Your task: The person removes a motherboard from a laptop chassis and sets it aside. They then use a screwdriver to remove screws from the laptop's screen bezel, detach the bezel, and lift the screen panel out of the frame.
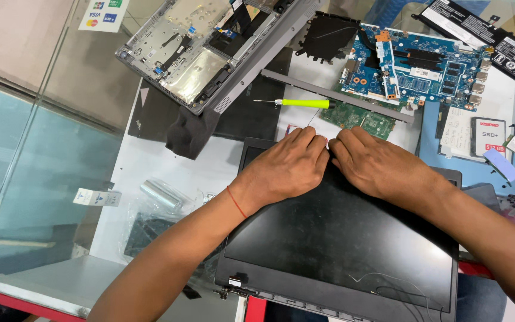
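Note:
A black laptop screen panel [341,238] lies flat in front of me, hinges toward the near edge. My left hand [287,167] and my right hand [379,164] rest side by side on its far edge, fingertips curled over the rim and pressing on it. A thin red thread circles my left wrist. Just past my fingers lies a screwdriver [302,103] with a yellow-green handle, beside a long grey strip [335,95].
A grey laptop base [204,48] sits open at the back left on a dark cloth [192,131]. A blue motherboard [415,62], a green board [359,118], a black battery [484,36], a boxed drive [489,136] and clear plastic bags [156,209] surround the panel. Glass counter at left.

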